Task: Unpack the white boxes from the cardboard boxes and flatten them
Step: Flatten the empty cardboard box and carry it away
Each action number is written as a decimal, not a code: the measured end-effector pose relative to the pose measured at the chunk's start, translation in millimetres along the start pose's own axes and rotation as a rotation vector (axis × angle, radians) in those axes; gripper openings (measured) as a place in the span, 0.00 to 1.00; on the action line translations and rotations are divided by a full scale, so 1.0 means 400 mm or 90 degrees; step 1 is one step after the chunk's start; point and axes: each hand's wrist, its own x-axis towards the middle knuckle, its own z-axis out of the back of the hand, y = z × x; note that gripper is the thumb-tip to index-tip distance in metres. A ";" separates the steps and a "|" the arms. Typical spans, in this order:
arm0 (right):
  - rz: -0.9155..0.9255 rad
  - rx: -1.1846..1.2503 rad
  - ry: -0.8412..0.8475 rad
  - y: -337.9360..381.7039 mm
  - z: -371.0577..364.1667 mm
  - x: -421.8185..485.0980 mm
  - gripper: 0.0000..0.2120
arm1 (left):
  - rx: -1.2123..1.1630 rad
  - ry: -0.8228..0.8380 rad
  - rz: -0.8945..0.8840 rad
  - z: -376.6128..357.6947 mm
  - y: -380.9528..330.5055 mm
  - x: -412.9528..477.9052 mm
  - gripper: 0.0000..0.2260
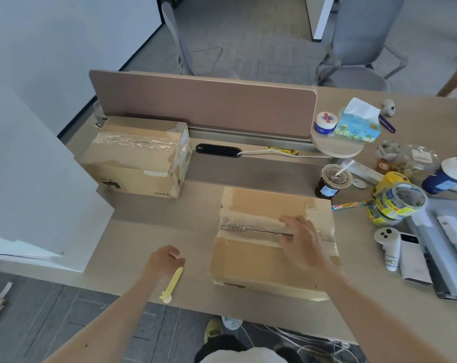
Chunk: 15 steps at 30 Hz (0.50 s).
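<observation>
Two hands in view. Right hand (300,239) is released, its grip slack, fingers spread flat on the taped seam (248,225) of the near cardboard box (251,263). Left hand (164,259) is loosely curled just beside a yellow box cutter (172,284) on the surface (148,226) — cannot tell whether it grasps the cutter. A dark line runs along the seam, possibly a slit. Flaps lie closed. The far cardboard box (133,163), by the divider, is taped shut. No white boxes visible — presumably inside. Judgement: early stage; opening, unpacking and flattening all remain.
</observation>
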 end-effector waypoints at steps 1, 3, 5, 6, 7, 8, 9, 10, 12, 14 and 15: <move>0.018 0.015 0.033 0.018 -0.017 -0.005 0.18 | 0.023 0.003 0.014 -0.005 0.022 0.007 0.10; 0.049 0.024 0.072 0.045 -0.051 -0.016 0.18 | 0.077 0.005 0.025 -0.019 0.051 0.008 0.11; 0.074 0.009 0.089 0.061 -0.082 -0.027 0.18 | 0.116 0.006 0.021 -0.038 0.075 0.011 0.13; 0.080 0.005 0.092 0.065 -0.094 -0.032 0.17 | 0.121 0.005 0.022 -0.048 0.084 0.012 0.14; 0.079 0.007 0.093 0.066 -0.105 -0.036 0.16 | 0.122 0.005 0.027 -0.057 0.091 0.015 0.15; 0.077 0.010 0.092 0.067 -0.113 -0.039 0.15 | 0.125 0.004 0.029 -0.063 0.096 0.017 0.15; 0.075 0.010 0.091 0.065 -0.119 -0.040 0.15 | 0.136 0.005 0.032 -0.067 0.097 0.020 0.15; 0.075 0.008 0.094 0.063 -0.125 -0.041 0.14 | 0.146 0.006 0.032 -0.075 0.100 0.025 0.14; 0.071 0.010 0.092 0.062 -0.122 -0.044 0.13 | 0.151 -0.008 0.027 -0.083 0.098 0.030 0.14; 0.071 0.003 0.084 0.070 -0.120 -0.043 0.13 | 0.152 -0.023 0.022 -0.090 0.096 0.038 0.13; 0.070 -0.002 0.079 0.074 -0.119 -0.043 0.12 | 0.153 -0.024 0.023 -0.092 0.095 0.041 0.12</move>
